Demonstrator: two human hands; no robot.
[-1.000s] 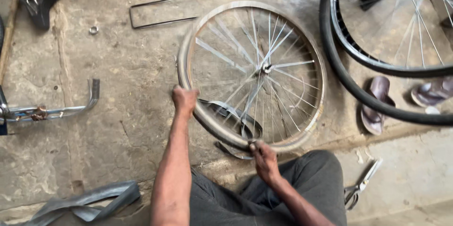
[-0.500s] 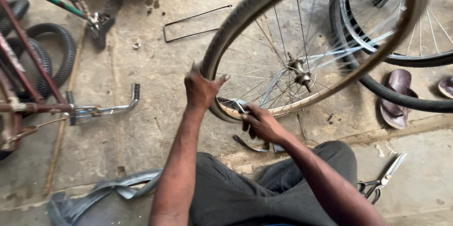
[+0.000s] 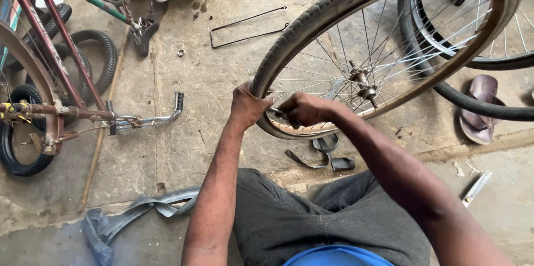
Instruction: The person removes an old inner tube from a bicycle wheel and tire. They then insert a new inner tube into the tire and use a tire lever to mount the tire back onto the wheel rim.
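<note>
A spoked bicycle wheel (image 3: 389, 38) with a black tyre stands tilted up in front of me, its hub (image 3: 360, 81) near the middle. My left hand (image 3: 247, 105) grips the tyre and rim at the wheel's lower left edge. My right hand (image 3: 303, 109) is closed just to its right, at the inner side of the rim, around a thin metal tool (image 3: 276, 112) that pokes between rim and tyre. My knees in grey trousers (image 3: 300, 216) are below.
A bent black rubber strip (image 3: 325, 152) lies under the wheel. Left: a rusty bicycle frame (image 3: 50, 110), loose tyres (image 3: 103, 60), a chrome bar (image 3: 156, 118). An inner tube (image 3: 139, 210) lies bottom left. A second wheel (image 3: 500, 49), a sandal (image 3: 481, 107) and a wire bracket (image 3: 250, 27) lie beyond.
The wheel has been lifted from lying flat to tilted up and now carries a tyre on its near edge. Both hands have come together at the lower left rim.
</note>
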